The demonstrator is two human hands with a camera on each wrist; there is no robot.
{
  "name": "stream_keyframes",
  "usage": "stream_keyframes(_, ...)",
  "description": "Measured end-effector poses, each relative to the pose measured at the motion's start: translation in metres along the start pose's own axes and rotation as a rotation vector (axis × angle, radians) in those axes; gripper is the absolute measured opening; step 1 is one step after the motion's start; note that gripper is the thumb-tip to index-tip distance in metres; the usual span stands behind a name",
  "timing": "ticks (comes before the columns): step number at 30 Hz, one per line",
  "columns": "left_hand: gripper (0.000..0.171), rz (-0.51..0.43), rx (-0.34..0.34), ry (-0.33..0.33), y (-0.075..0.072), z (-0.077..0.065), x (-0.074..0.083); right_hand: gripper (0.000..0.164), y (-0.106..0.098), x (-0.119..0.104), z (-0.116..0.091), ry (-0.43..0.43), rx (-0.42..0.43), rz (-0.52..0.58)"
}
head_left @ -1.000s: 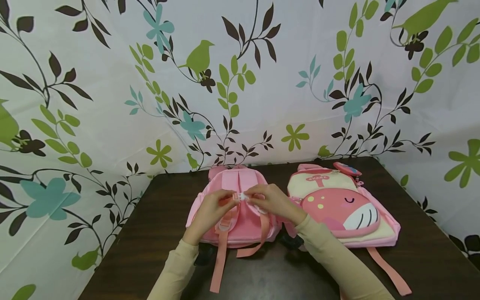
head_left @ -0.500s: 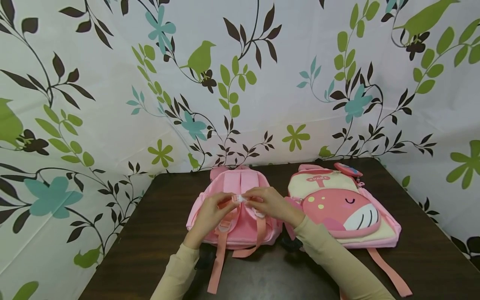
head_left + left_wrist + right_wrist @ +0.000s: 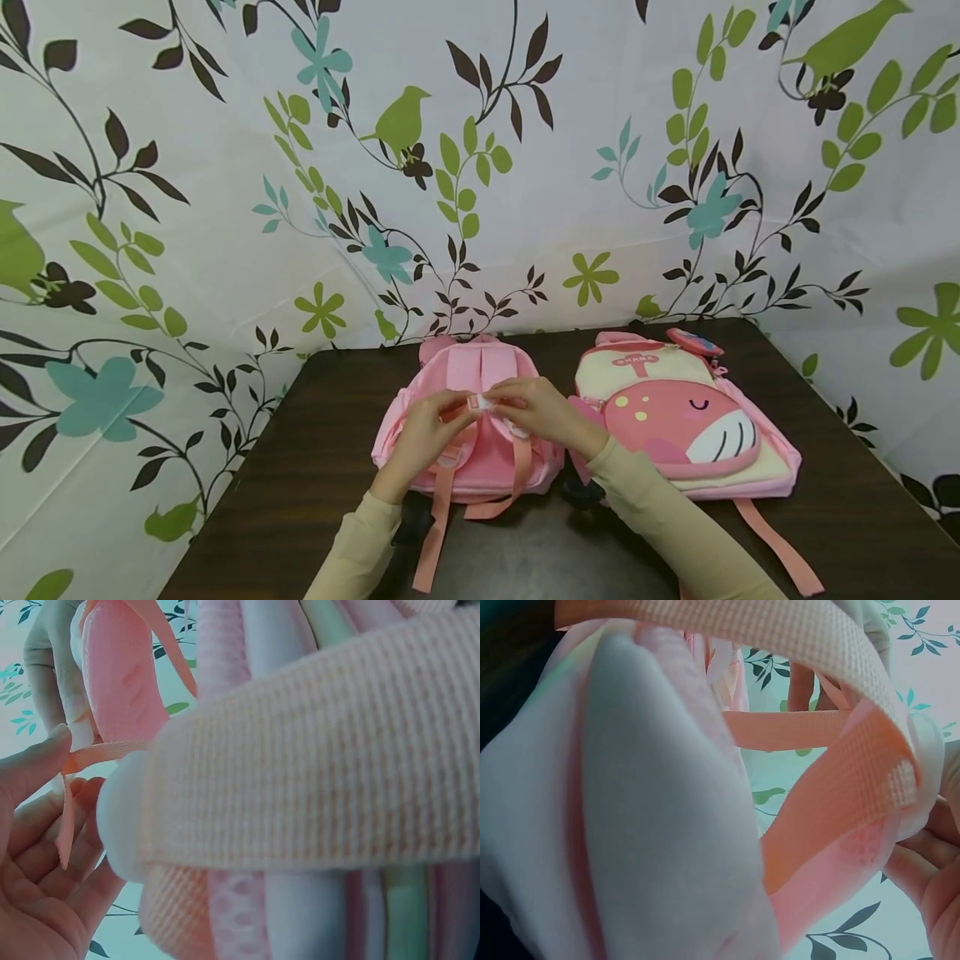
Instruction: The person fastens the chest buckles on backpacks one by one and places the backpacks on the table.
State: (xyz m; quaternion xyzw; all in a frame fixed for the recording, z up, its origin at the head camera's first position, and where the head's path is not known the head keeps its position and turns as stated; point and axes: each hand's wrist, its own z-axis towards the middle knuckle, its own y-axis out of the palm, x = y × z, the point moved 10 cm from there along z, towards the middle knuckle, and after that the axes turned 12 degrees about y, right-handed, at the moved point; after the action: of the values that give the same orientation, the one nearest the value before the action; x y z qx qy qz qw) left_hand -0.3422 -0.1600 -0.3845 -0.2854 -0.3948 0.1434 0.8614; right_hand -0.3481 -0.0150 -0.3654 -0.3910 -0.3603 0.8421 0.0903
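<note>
A pink backpack [image 3: 481, 364] lies with its shoulder straps facing up. Over its middle, both hands pinch a small white buckle [image 3: 478, 402] on an orange chest strap [image 3: 109, 752]. My left hand [image 3: 424, 433] has its left end between thumb and fingers. From the right side, my right hand [image 3: 546, 410] grips the other end with thumb and fingertips. The fingers partly cover the buckle. Orange webbing tails [image 3: 433, 533] hang from the shoulder straps toward the near side. In the right wrist view, broad orange webbing [image 3: 817, 795] crosses in front of the hands.
To the right lies a second backpack [image 3: 600, 379], cream and pink with a whale pocket [image 3: 660, 417]. Its loose orange strap [image 3: 780, 546] reaches toward the near edge. Both bags rest on a dark wooden table [image 3: 300, 483] against a leaf-and-bird patterned cloth [image 3: 525, 208].
The hands have drawn slightly closer together at the buckle, and its white part now sits nearer the left fingers. The left webbing tail has shifted a little left. Both backpacks stay in place.
</note>
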Motion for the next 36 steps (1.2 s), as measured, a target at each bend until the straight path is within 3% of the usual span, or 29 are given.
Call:
stream_keyframes(7, 0.028, 0.040, -0.078, -0.013, 0.008, -0.002, -0.004, 0.022, 0.008, 0.005, -0.002, 0.059, -0.045, 0.006)
stream_keyframes(13, 0.021, 0.147, -0.192, 0.000, 0.021, -0.006, -0.009, 0.019, 0.028, 0.012, -0.005, 0.100, -0.103, -0.076)
stream_keyframes(16, 0.022, 0.149, -0.224, -0.023, 0.025, -0.008, -0.013, 0.019, 0.033, 0.016, -0.007, 0.125, -0.116, -0.086)
stream_keyframes(22, 0.022, 0.114, -0.250, -0.033, 0.030, -0.012, -0.020, 0.018, 0.038, 0.019, -0.010, 0.144, -0.136, -0.070)
stream_keyframes(27, 0.020, 0.127, -0.267, -0.026, 0.033, -0.016, -0.025, 0.023, 0.045, 0.022, -0.014, 0.183, -0.204, -0.050)
stream_keyframes(36, 0.017, 0.108, -0.235, -0.034, 0.028, -0.026, -0.027, 0.028, 0.062, 0.025, -0.013, 0.204, -0.280, -0.082)
